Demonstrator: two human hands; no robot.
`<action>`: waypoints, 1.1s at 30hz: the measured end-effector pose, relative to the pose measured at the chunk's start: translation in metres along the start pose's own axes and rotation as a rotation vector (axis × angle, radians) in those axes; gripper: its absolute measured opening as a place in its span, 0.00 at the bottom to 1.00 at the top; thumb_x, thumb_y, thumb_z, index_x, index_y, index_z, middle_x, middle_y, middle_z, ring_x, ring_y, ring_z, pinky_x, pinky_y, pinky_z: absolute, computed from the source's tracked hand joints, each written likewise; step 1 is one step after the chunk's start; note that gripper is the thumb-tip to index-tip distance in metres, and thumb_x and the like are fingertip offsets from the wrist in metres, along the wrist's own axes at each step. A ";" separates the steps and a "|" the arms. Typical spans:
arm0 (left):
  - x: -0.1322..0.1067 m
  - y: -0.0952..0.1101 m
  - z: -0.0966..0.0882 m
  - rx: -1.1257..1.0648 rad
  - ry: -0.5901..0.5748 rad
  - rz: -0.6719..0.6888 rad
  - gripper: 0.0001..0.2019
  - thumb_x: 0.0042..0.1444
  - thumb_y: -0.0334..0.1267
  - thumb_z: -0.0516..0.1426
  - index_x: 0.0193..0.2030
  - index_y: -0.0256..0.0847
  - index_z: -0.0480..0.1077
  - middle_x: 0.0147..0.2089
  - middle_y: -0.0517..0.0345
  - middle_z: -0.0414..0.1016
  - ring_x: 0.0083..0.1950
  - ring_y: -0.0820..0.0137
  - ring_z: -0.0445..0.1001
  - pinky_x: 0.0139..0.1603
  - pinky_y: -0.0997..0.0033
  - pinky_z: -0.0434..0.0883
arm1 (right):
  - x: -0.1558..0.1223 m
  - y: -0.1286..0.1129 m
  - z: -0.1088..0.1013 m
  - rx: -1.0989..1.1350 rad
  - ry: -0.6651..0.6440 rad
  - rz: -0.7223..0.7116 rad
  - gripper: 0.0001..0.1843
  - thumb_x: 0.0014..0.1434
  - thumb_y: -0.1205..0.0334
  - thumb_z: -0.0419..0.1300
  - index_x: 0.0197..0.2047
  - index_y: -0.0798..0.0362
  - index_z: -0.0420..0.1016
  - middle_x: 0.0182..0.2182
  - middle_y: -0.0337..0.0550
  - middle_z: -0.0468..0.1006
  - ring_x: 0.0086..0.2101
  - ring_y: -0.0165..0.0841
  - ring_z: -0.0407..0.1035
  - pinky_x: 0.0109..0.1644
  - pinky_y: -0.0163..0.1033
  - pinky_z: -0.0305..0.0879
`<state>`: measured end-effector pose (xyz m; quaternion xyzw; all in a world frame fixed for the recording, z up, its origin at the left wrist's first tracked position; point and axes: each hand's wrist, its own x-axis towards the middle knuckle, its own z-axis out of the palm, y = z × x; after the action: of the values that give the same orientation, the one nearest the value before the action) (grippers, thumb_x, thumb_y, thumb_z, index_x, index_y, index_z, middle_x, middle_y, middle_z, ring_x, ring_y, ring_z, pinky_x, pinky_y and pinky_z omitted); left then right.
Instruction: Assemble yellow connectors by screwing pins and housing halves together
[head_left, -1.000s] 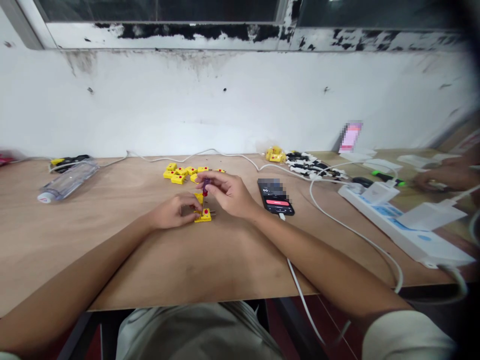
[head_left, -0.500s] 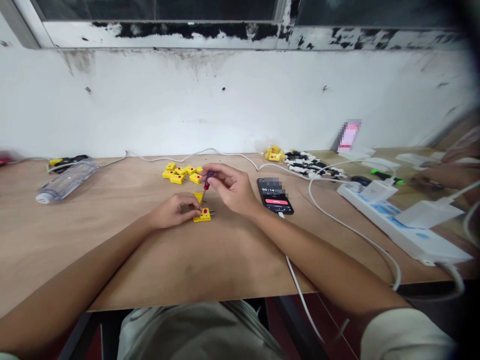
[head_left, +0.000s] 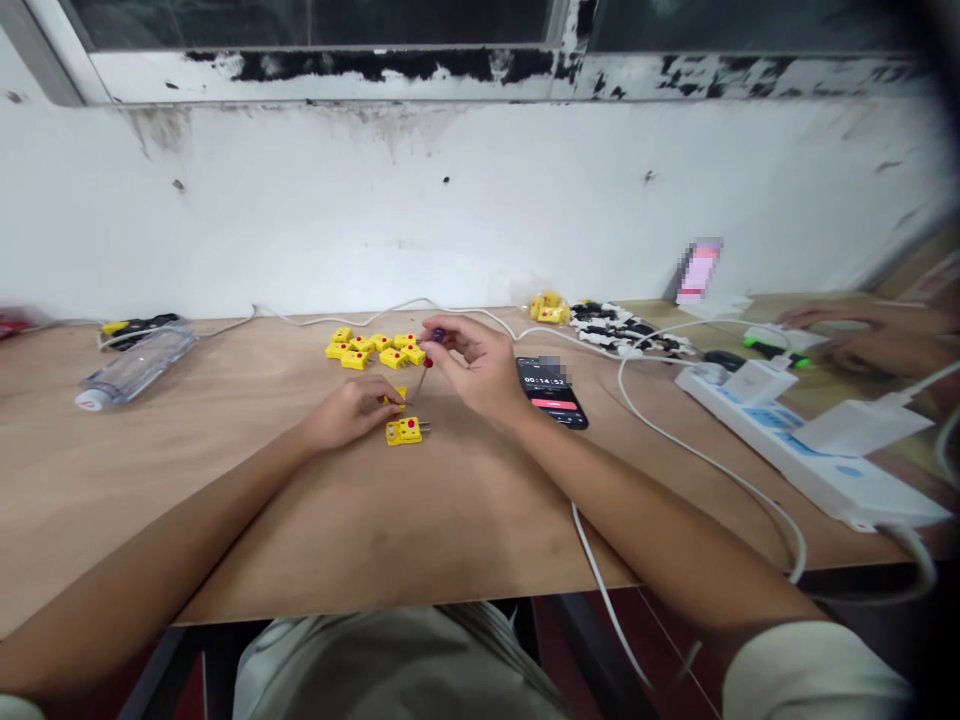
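Note:
My right hand point(head_left: 476, 370) pinches a small screwdriver point(head_left: 429, 358) with a purple and red handle, its thin shaft pointing down and left. My left hand point(head_left: 349, 415) rests on the wooden table point(head_left: 420, 530), its fingertips on a small yellow connector piece point(head_left: 397, 400). Just below them lies a yellow connector point(head_left: 403, 431) with a red dot and two metal pins, apart from both hands. Beyond my right fingers, several similar yellow connectors point(head_left: 371, 350) form a loose group.
A phone point(head_left: 551, 392) showing a timer lies right of my right hand. White cables run along the table's back edge. A white power strip point(head_left: 780, 440) sits at right, near a co-worker's hands point(head_left: 862, 335). A clear plastic bottle point(head_left: 135, 365) lies at left, below a white wall.
My right hand and the screwdriver have moved up and right, away from the yellow piece and nearer the group of connectors. The co-worker's hands have shifted at the right.

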<state>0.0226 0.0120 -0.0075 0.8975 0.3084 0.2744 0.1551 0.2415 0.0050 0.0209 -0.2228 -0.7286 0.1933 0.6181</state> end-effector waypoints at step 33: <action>-0.014 0.028 0.005 0.125 -0.053 -0.108 0.16 0.58 0.47 0.58 0.48 0.41 0.73 0.46 0.50 0.77 0.48 0.59 0.74 0.50 0.60 0.70 | 0.000 0.005 -0.003 -0.149 -0.203 -0.014 0.13 0.64 0.65 0.54 0.48 0.51 0.77 0.41 0.45 0.80 0.39 0.32 0.74 0.45 0.42 0.72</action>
<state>0.0297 -0.0190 -0.0045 0.8945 0.3686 0.2220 0.1215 0.2454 0.0092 0.0183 -0.2423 -0.8012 0.1562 0.5243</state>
